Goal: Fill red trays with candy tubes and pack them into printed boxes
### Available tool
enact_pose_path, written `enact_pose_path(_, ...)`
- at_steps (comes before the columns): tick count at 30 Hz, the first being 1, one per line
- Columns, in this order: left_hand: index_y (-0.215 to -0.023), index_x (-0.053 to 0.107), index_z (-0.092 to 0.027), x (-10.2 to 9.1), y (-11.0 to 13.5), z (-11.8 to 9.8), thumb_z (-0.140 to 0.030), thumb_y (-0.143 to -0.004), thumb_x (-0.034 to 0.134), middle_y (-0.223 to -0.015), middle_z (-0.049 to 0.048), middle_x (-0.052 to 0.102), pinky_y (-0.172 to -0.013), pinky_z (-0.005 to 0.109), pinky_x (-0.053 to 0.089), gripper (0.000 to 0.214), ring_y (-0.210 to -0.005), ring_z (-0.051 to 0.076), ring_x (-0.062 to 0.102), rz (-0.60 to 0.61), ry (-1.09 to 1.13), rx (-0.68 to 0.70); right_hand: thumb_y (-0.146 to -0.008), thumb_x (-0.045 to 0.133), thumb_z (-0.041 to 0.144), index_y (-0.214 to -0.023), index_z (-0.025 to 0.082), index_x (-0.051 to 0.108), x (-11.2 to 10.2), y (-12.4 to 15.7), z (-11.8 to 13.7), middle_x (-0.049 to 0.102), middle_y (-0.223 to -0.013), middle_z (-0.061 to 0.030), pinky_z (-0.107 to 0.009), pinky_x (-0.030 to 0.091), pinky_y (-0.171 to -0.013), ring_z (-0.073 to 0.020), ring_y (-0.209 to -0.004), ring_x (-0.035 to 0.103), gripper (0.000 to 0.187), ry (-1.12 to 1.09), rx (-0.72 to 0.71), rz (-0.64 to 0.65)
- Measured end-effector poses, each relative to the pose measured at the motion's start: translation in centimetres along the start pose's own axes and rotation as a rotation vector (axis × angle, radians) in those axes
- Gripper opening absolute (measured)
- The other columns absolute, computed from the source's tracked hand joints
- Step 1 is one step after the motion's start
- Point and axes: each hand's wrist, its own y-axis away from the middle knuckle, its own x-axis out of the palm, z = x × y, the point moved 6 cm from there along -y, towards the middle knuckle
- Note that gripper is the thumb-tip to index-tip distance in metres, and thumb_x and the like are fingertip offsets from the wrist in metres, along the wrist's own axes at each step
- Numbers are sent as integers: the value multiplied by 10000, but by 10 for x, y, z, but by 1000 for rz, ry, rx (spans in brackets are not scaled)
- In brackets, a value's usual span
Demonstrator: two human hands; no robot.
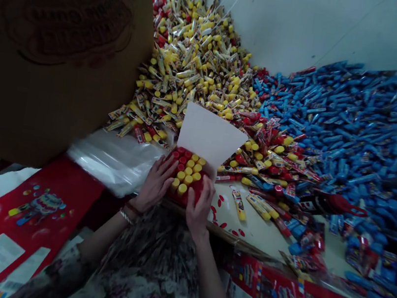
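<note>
In front of my body stands a small red box (pixel 173 198) with its white inner flap (pixel 208 133) raised at the back. Rows of tubes with yellow caps (pixel 188 171) and red caps (pixel 181 159) stand upright in it, caps up. My left hand (pixel 158 183) is closed over the left side of the box, fingers reaching across the rim by the red caps. Around the right front side, my right hand (pixel 199 208) grips the box, its thumb toward the inside. The palms and the box's lower walls are hidden.
Behind the box rise heaps of yellow tubes (pixel 192 63) and blue tubes (pixel 345 116). A large cardboard carton (pixel 58 63) towers at left, above clear plastic bags (pixel 118 157). Loose tubes, a dark bottle with a red top (pixel 332 204) and red oval bits lie at right. Flat printed red packaging (pixel 56 202) lies at the lower left.
</note>
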Motion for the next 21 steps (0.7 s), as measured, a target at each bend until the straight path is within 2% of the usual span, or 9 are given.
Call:
enact_pose_path(2, -1437, 366, -173, 5, -5, -2, -354, -980, 277, -1537, 83, 287, -1162, 541, 151, 500, -1460, 259, 7, 29, -64, 9, -975, 316, 368, -1502, 168, 124, 13, -4, -9, 211, -1535, -170, -504, 287, -1119, -244, -1433, 188, 596, -84, 62, 39)
enact_pose_path(5, -1447, 350, -201, 1, -1, -5, -344, -974, 302, -1541, 73, 279, -1151, 568, 138, 496, -1459, 273, -16, 38, -131, -19, -984, 256, 373, -1516, 200, -7, 34, -6, -10, 14, -1589, -119, -496, 219, -1151, -219, -1460, 60, 618, -186, 16, 187)
enact_pose_path(9, -1473, 288, -230, -13, 2, -13, -337, -975, 295, -1550, 72, 254, -1154, 575, 65, 509, -1462, 262, 40, 38, -161, -8, -982, 247, 404, -1510, 226, -84, 39, 0, -9, -97, -1590, -61, -492, 127, -1173, -203, -1458, -48, 648, -281, -54, 267)
enact_pose_path(11, -1486, 248, -238, -17, -6, -13, -344, -976, 284, -1562, 76, 212, -1158, 564, 61, 521, -1461, 253, 62, 32, -126, -20, -980, 226, 425, -1503, 211, -123, 40, -2, -18, -100, -1589, -56, -496, 119, -1173, -195, -1456, -66, 664, -307, 37, 214)
enact_pose_path(13, -1498, 201, -235, -17, -17, -4, -355, -982, 246, -1572, 88, 166, -1151, 572, 96, 531, -1461, 255, 68, 9, -62, -101, -983, 154, 436, -1499, 195, -141, 44, -8, -29, -76, -1591, -56, -492, 122, -1173, -172, -1455, -71, 640, -360, 180, 142)
enact_pose_path(15, -1505, 166, -218, -12, -28, 6, -368, -987, 190, -1572, 103, 158, -1145, 573, 143, 540, -1460, 249, 72, 7, 2, -160, -979, 69, 463, -1503, 192, -121, 52, -16, -34, -37, -1594, -48, -470, 117, -1179, -141, -1455, -50, 619, -440, 261, 138)
enact_pose_path(18, -1501, 175, -164, 0, -37, 6, -384, -988, 145, -1564, 109, 197, -1174, 502, 150, 559, -1460, 205, 83, 67, 26, -40, -958, 75, 556, -1519, 196, -7, 60, -26, -28, 34, -1595, -44, -438, 92, -1187, -125, -1456, -18, 671, -518, 210, 208)
enact_pose_path(20, -1495, 199, -141, 3, -36, 2, -387, -989, 144, -1564, 101, 201, -1189, 463, 128, 565, -1460, 191, 75, 114, 1, 51, -947, 132, 592, -1515, 204, 101, 56, -29, -23, 125, -1584, -57, -454, 92, -1185, -137, -1459, 13, 688, -533, 148, 242)
enact_pose_path(21, -1493, 209, -147, 3, -35, 1, -393, -989, 148, -1567, 95, 194, -1186, 474, 131, 564, -1460, 203, 68, 131, -18, 45, -946, 145, 595, -1508, 214, 141, 54, -30, -22, 178, -1572, -62, -468, 103, -1182, -142, -1459, 36, 679, -535, 129, 255)
